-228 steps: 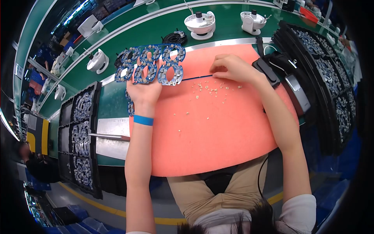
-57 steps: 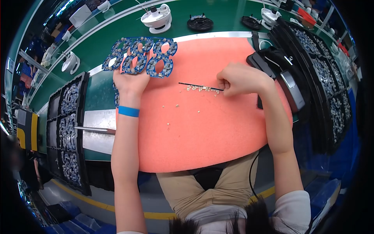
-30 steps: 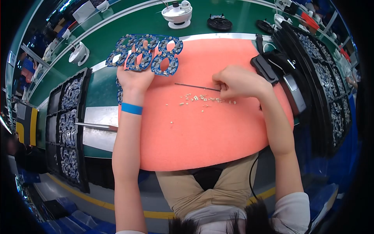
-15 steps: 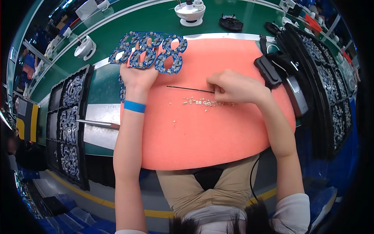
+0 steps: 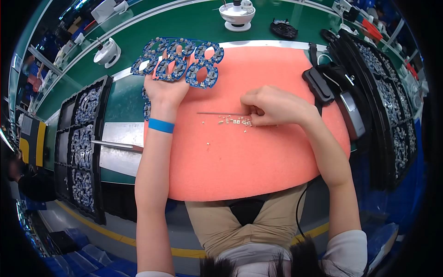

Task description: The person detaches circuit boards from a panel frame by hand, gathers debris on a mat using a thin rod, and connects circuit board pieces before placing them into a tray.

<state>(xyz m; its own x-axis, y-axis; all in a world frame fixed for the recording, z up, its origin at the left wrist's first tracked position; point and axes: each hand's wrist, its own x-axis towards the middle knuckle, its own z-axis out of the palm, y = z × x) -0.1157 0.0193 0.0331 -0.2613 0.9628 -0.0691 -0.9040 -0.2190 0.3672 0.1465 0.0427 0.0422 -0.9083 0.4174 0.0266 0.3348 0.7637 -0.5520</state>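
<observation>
My left hand [image 5: 167, 92], with a blue band at the wrist, holds up a panel of blue ring-shaped circuit boards [image 5: 203, 74] over the far left of the orange mat [image 5: 249, 161]. Its fingers are mostly behind the boards. My right hand [image 5: 263, 107] is closed on one end of a thin dark strip [image 5: 221, 113] that points left across the mat. Several tiny pale components [image 5: 236, 122] lie in a cluster just below the strip, some of them beside my right fingertips. A few more lie apart, farther left.
Black trays of circuit boards stand at the left [image 5: 82, 152] and right [image 5: 387, 101]. Metal tweezers [image 5: 117, 145] lie by the mat's left edge. A black device [image 5: 318, 86] sits at its right. White fan-like units [image 5: 237, 17] stand on the green bench behind.
The pale components went from scattered to a tighter row lower on the mat. My right hand moved slightly left and nearer with the strip. The left hand still holds the boards.
</observation>
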